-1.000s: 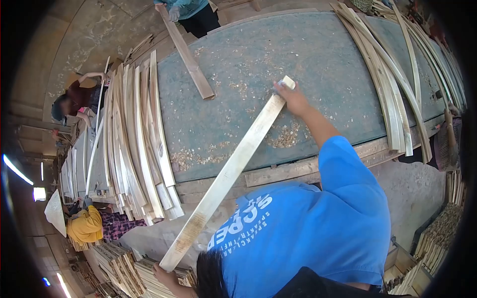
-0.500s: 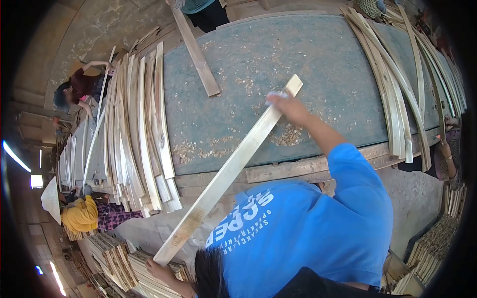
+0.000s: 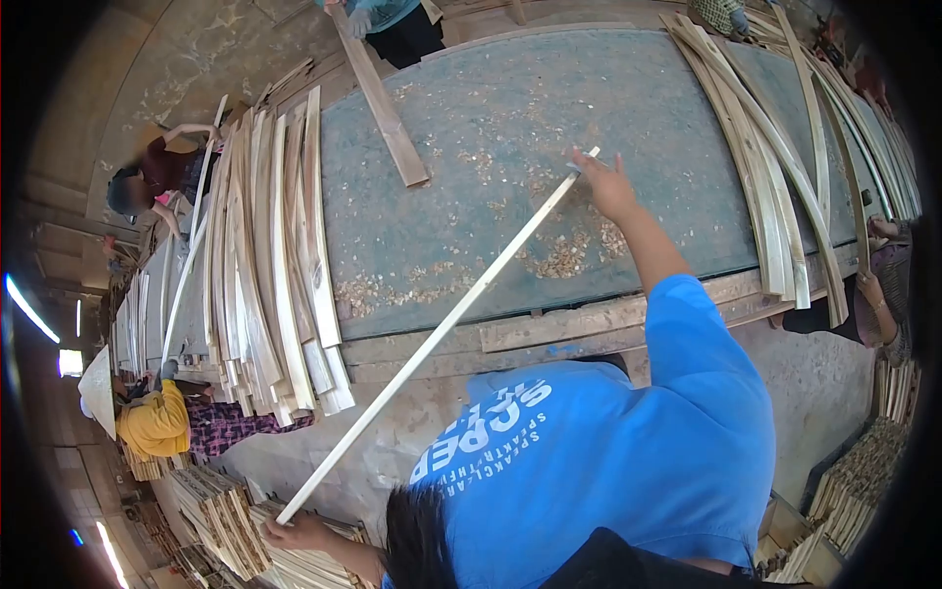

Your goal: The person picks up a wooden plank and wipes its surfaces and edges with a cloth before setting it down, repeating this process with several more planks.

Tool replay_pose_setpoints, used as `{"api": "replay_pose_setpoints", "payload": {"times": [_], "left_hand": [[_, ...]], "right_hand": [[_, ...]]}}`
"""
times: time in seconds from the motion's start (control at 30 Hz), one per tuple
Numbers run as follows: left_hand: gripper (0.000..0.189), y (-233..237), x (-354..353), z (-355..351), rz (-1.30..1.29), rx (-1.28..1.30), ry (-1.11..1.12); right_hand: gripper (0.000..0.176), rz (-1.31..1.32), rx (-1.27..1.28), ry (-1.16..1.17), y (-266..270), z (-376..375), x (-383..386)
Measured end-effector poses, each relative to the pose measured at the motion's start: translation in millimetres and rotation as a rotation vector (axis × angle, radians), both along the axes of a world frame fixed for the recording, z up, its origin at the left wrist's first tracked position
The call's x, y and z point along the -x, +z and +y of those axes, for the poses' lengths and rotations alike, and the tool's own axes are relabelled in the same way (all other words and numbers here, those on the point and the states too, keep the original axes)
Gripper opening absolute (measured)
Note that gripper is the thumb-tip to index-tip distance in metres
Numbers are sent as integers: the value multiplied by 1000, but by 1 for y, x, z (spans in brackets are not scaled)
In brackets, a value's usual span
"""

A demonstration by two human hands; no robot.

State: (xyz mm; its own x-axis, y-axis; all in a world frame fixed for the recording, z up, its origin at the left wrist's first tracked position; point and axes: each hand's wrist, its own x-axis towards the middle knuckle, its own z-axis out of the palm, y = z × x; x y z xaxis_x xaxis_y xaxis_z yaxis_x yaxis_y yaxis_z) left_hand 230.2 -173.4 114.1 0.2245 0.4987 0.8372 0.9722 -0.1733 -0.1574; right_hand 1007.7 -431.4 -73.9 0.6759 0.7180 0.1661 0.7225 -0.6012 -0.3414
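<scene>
A long pale wooden board [image 3: 432, 339] slants over the table's near edge with its narrow edge facing up. At its lower end, my left hand [image 3: 299, 535] is closed around the wood. My right hand [image 3: 608, 188] is at the far end, gripping it between thumb and fingers, with one finger lifted away. The blue sleeve and shirt [image 3: 608, 452] fill the lower middle of the view. Beneath the far half of the board is the grey-green tabletop [image 3: 471, 226], scattered with wood shavings [image 3: 564, 257].
Many boards lie side by side at the left [image 3: 280, 265] and more at the right [image 3: 775, 196]. Across the table a person in teal [image 3: 392, 29] holds another board [image 3: 383, 108]. Other people work at both sides. Stacked wood [image 3: 221, 520] stands lower left.
The board has been rolled from its broad face onto its narrow edge. My left hand has shifted slightly left and down; my right hand has moved a little right, its fingers more spread.
</scene>
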Motion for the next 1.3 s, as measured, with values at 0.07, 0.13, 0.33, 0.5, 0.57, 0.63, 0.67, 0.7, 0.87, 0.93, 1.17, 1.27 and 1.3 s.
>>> {"api": "replay_pose_setpoints", "payload": {"times": [0.07, 0.13, 0.33, 0.5, 0.57, 0.63, 0.67, 0.7, 0.87, 0.93, 1.17, 1.27, 1.3], "left_hand": [[34, 6, -6, 1, -60, -110, -33], [35, 16, -11, -9, -10, -328, -20], [52, 42, -10, -53, -61, -417, 13], [52, 69, -28, -98, 28, -473, 30], [52, 76, -34, -112, 54, -468, 63], [48, 76, -30, -118, 45, -440, 69], [48, 74, -30, -126, 47, -436, 75], [44, 72, -31, -133, 24, -368, 130], [27, 58, -20, -171, 110, -235, 546], [31, 56, -27, -190, 122, -201, 643], [35, 65, -36, -241, 473, 183, 646], [41, 63, -40, -256, 483, 288, 468], [41, 60, -31, -260, 364, 409, 357]], "right_hand": [[64, -18, 95, -33, 16, -9, 18], [70, -22, -53, 128, 13, -9, 58], [54, 750, -513, -43, -24, -45, 21], [76, 580, -252, 47, 27, -62, 48], [89, 244, -73, 359, 7, -74, 37], [96, 303, -55, 168, -8, -80, -3], [96, 304, -51, 173, -12, -81, -2], [96, 288, 25, 173, -4, -75, 7], [94, 167, -3, 210, -36, -81, 5], [95, 227, 13, 206, -34, -79, -9], [88, 603, -90, 204, -33, -75, -13], [77, 1028, -373, -168, 1, -70, 1], [70, 1042, -414, -275, 20, -69, 16]]}}
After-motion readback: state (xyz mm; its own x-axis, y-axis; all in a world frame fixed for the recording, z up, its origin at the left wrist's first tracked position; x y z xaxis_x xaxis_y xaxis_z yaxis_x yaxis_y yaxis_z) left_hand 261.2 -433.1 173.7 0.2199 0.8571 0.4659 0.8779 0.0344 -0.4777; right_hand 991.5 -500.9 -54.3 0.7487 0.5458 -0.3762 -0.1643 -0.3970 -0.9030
